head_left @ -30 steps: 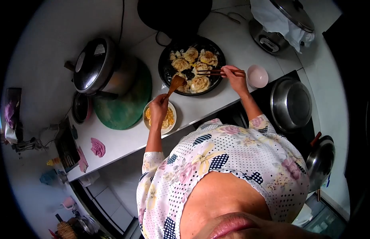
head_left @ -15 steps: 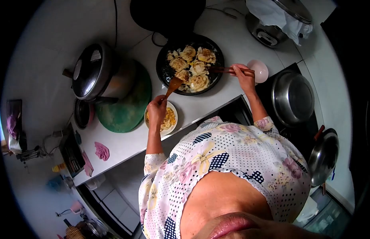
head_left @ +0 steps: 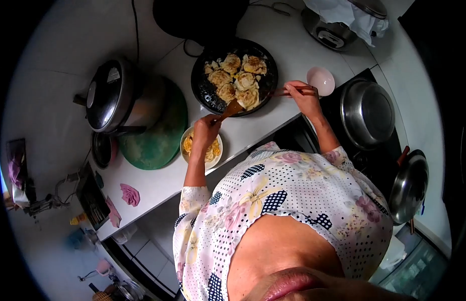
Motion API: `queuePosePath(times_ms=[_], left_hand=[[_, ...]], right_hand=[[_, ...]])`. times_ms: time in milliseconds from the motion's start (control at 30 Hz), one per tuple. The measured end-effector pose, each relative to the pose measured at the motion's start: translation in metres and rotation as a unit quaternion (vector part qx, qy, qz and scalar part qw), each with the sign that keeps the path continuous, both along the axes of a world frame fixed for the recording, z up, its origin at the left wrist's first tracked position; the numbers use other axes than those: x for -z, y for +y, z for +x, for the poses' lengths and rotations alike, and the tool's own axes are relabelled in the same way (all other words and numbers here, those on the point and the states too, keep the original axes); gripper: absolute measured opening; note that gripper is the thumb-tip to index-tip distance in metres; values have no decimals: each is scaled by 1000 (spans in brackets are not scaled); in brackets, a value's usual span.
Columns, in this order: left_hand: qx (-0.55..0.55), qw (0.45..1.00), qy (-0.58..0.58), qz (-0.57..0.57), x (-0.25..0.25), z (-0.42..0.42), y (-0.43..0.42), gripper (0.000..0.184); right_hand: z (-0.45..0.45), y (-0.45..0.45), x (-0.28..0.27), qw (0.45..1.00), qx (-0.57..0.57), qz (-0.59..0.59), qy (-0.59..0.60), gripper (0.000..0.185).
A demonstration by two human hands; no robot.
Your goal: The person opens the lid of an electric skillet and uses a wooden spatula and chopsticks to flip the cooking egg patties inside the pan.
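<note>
A round black pan (head_left: 202, 96) holds several browned fried eggs (head_left: 246, 81). My left hand (head_left: 206, 129) is closed round a brown wooden spatula (head_left: 232, 108), whose blade rests at the near edge of the eggs. On the right, my right hand (head_left: 303, 96) grips a pair of dark chopsticks (head_left: 280, 92), their tips at the pan's right rim. Below my left hand stands a white bowl (head_left: 221, 153) of yellow and pale food pieces, partly hidden by my wrist. A small pink bowl (head_left: 321, 81) sits just beyond my right hand.
A lidded pot (head_left: 142, 103) stands on a green round board (head_left: 158, 153) at left. A metal basin (head_left: 368, 114) and a lidded pan (head_left: 409, 188) are on the right. A cooker (head_left: 333, 30) stands at the back; a pink cloth (head_left: 129, 194) lies on the counter.
The spatula has moved right and down across the pan, its blade now by the lower egg. My right hand has shifted slightly left, with the chopstick tips lower at the pan's edge.
</note>
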State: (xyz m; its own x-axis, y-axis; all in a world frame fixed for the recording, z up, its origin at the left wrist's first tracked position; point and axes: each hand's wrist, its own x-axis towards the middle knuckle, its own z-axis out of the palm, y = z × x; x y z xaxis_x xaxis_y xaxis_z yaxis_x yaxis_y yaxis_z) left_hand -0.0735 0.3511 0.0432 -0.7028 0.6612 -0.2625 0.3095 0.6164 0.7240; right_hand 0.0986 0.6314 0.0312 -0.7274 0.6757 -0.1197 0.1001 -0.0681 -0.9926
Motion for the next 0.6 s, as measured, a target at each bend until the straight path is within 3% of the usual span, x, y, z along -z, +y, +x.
queuePosePath(times_ms=[200,400,467,533,600], left_hand=[[4,1000,-22,10,4,-4,1,21],[30,998,-53,-19,12,-17,-5,19],[32,993,-83,75,39,-7,10,17],[-52,976,-200,63,50,5,28,18],[-81,957,-248,128,63,15,33,20]], right_hand=[[3,9,-2,993,12,114,-10,18],[6,0,-4,989,0,145,-19,15],[3,-4,-6,989,-6,145,-12,14],[-1,-6,-9,985,-13,172,-4,13],[-3,-7,-14,974,-17,227,4,12]])
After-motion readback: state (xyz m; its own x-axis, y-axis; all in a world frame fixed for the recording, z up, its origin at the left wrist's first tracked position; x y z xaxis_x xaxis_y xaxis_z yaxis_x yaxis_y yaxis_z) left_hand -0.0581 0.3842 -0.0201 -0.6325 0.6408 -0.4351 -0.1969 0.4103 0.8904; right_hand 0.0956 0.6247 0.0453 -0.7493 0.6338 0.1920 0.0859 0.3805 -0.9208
